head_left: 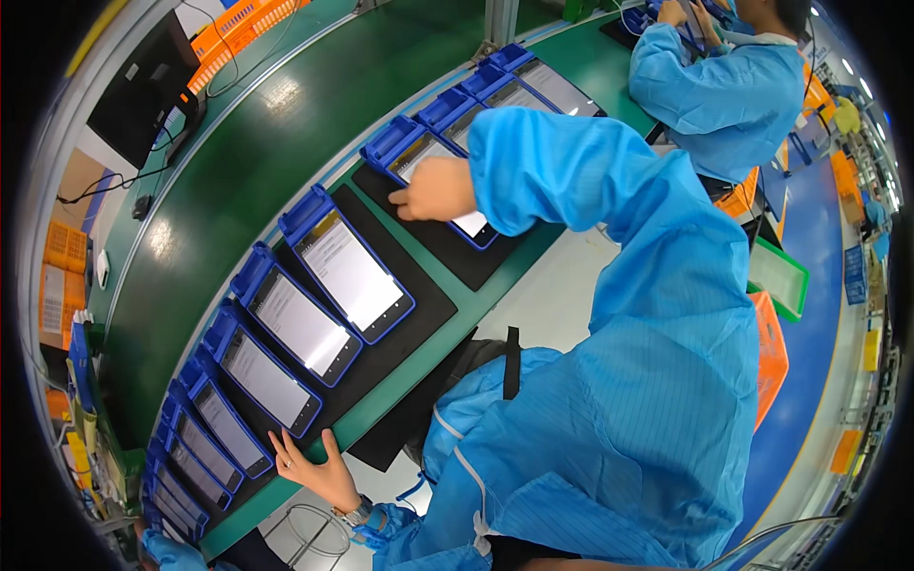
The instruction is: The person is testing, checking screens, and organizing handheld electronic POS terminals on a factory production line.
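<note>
Blue-framed handheld terminals with large lit screens lie in a long row on black mats. My right hand (433,190) is over the screen of one terminal (471,223) in the upper part of the row, its fingers curled together near the left edge. Whether anything small is between those fingers is hidden. My left hand (319,468) rests at the bench's near edge, fingers spread, holding nothing. Its fingertips are just below the bottom end of another terminal (271,379). Two more terminals, one (303,324) and a larger-looking one (350,271), lie between my hands.
A green belt (286,133) runs behind the row. A black monitor (143,86) and an orange crate (238,38) stand beyond it. A co-worker in blue (724,95) works at upper right; another blue sleeve (171,550) shows at lower left. A black mat (466,266) lies under the terminals.
</note>
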Demonstrator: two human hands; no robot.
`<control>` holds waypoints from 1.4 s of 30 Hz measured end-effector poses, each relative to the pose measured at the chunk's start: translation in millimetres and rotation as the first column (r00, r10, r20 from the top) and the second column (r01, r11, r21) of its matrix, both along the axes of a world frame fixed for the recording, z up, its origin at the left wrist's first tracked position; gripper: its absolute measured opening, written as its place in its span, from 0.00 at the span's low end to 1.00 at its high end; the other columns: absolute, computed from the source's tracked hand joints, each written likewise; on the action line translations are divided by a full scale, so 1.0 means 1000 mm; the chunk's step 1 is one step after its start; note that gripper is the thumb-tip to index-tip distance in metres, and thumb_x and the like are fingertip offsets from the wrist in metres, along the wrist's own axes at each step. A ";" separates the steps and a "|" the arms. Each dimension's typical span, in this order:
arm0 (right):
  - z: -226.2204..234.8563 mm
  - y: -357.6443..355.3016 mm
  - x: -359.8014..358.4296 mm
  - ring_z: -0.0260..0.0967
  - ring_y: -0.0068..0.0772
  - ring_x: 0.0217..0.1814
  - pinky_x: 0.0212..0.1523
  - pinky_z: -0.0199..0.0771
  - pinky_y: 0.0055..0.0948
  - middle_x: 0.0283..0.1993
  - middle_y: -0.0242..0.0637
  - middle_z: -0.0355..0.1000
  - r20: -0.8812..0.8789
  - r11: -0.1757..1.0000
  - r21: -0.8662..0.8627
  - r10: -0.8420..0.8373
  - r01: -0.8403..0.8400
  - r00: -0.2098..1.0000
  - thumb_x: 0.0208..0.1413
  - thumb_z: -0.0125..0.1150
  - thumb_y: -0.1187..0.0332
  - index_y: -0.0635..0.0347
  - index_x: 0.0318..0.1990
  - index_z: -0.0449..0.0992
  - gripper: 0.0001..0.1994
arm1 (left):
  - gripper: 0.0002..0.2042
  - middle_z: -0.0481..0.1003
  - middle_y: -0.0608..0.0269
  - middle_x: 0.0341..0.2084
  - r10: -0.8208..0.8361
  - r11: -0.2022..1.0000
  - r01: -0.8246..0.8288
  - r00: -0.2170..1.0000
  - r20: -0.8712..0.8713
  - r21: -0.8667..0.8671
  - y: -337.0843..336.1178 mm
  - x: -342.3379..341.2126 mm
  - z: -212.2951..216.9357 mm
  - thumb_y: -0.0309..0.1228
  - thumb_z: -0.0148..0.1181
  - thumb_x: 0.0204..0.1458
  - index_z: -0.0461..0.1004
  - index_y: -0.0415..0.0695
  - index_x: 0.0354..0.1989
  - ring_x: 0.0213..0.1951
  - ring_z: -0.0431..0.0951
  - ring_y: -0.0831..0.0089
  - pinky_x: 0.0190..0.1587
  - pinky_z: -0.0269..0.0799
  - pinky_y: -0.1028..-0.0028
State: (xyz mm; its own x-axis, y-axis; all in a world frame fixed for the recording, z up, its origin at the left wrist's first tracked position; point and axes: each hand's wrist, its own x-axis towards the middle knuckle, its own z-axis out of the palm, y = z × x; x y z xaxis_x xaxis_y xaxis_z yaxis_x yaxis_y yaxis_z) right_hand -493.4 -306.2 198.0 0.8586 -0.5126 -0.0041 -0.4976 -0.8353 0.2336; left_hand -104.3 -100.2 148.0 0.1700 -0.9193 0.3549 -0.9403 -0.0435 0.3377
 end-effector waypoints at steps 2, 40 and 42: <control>0.002 -0.026 0.006 0.70 0.41 0.28 0.26 0.69 0.37 0.36 0.37 0.69 0.076 0.996 0.019 -0.087 0.086 0.993 0.41 0.53 0.69 0.57 0.34 0.71 0.10 | 0.27 0.56 0.57 0.58 0.008 1.000 -0.008 1.000 0.009 -0.013 0.004 -0.004 0.002 0.33 0.61 0.42 0.61 0.38 0.52 0.52 0.54 0.55 0.53 0.52 0.59; -0.057 0.137 -0.257 0.69 0.52 0.21 0.29 0.69 0.42 0.23 0.58 0.68 0.643 0.253 0.508 -0.747 0.824 -0.167 0.46 0.41 0.70 0.69 0.24 0.72 0.13 | 0.40 0.41 0.49 0.61 -0.337 0.722 0.677 0.169 -0.926 -0.139 -0.077 -0.262 0.028 0.24 0.55 0.36 0.43 0.41 0.61 0.65 0.34 0.60 0.63 0.26 0.64; -0.065 0.135 -0.271 0.68 0.56 0.27 0.31 0.68 0.45 0.24 0.57 0.68 0.648 0.199 0.388 -0.753 0.900 -0.113 0.47 0.41 0.69 0.67 0.24 0.72 0.13 | 0.39 0.41 0.49 0.61 -0.303 0.713 0.687 0.126 -0.944 -0.137 -0.084 -0.269 0.023 0.24 0.55 0.36 0.44 0.40 0.61 0.65 0.34 0.60 0.63 0.26 0.64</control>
State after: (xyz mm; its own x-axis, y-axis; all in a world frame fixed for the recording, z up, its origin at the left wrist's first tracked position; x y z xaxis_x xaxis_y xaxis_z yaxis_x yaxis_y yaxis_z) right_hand -764.3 -170.9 133.4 -0.5568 -0.7509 0.3551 -0.7937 0.3549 -0.4940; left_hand -373.5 -184.3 170.7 -0.3564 -0.9316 0.0715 0.0928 0.0409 0.9948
